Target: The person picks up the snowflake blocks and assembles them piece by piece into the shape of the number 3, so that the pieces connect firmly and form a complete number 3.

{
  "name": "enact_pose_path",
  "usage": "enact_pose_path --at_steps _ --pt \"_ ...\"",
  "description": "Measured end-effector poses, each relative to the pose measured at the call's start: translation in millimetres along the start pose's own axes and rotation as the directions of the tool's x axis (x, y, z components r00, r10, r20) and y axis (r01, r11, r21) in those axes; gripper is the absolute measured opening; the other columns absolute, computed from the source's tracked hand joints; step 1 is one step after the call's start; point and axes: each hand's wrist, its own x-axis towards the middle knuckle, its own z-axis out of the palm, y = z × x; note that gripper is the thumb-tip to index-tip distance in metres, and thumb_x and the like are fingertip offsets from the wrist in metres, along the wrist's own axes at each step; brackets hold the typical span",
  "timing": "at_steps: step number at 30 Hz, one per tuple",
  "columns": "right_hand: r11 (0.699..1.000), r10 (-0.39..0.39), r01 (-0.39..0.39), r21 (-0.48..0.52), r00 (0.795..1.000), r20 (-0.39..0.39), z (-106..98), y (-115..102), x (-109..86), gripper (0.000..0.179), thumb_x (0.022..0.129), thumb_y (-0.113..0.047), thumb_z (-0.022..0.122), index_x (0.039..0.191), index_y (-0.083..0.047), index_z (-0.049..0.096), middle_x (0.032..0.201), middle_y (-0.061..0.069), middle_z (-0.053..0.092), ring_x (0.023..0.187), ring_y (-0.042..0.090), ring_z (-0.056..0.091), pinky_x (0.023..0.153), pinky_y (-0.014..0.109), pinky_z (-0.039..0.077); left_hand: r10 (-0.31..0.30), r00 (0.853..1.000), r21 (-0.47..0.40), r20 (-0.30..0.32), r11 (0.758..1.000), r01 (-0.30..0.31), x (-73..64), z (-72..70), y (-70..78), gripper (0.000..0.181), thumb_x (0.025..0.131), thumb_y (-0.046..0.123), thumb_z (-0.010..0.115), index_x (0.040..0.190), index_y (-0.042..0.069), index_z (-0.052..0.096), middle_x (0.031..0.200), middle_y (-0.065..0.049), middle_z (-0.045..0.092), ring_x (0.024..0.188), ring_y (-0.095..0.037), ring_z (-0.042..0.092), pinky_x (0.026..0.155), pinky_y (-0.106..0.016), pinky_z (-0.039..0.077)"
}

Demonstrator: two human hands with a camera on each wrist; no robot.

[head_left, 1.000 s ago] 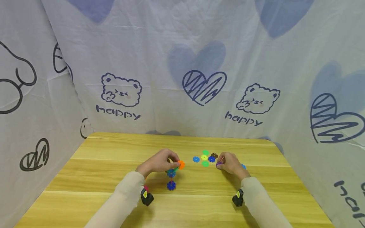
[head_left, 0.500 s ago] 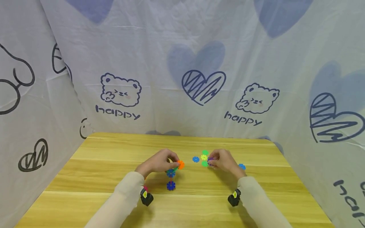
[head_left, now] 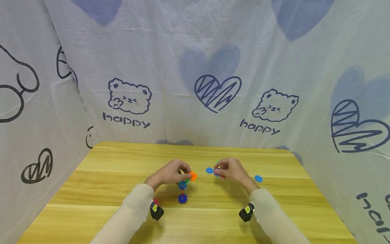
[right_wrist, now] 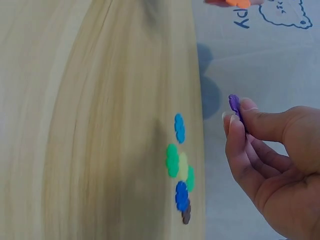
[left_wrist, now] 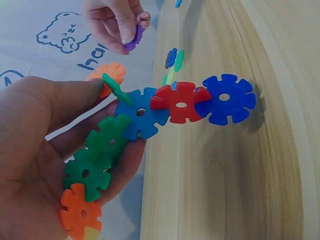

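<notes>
While my left hand [head_left: 170,173] pinches an orange disc [left_wrist: 114,72] at one tip of a chain of discs [left_wrist: 150,122], my right hand [head_left: 234,172] has a purple disc [right_wrist: 233,102] clamped between thumb and fingertips. Seen from my head, the chain runs from my left hand toward five o'clock, through a red disc [left_wrist: 172,94] to a dark blue end disc [left_wrist: 237,102]; its two green discs [left_wrist: 97,177] run in front of my palm. My purple disc sits at nine o'clock of my right hand, above the table [head_left: 213,217]. Just past it, also at nine o'clock, lies a light blue disc [head_left: 209,170]; another blue disc [head_left: 258,178] lies toward four o'clock. From my right wrist, I see green, yellow, dark blue and brown loose discs [right_wrist: 172,161] clustered together.
</notes>
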Motion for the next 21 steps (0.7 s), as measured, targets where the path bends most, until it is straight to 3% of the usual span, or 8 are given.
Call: enact_pose_path --at_steps 12,21 --pt "0.999 0.018 -0.019 0.051 1.000 0.022 6 -22 -2.3 0.017 0.096 -0.002 0.070 0.109 0.007 0.076 0.089 0.013 0.078 0.066 0.012 0.068 0.070 0.044 0.064 0.002 1.000 0.006 -0.008 1.000 -0.002 0.8 1.3 0.5 0.013 0.101 0.016 0.067 0.099 0.012 0.079 0.101 -0.001 0.076 0.092 -0.015 0.068 0.084 -0.028 0.058" --pt "0.992 0.015 -0.022 0.121 0.998 0.053 12 -32 -3.9 0.020 0.097 0.000 0.069 0.113 0.008 0.074 0.099 0.019 0.077 0.069 0.011 0.069 0.068 0.034 0.064 0.000 1.000 0.008 -0.015 1.000 0.000 2.6 1.9 0.9 0.012 0.101 0.016 0.067 0.099 0.012 0.078 0.099 0.000 0.076 0.091 -0.017 0.068 0.087 -0.033 0.059"
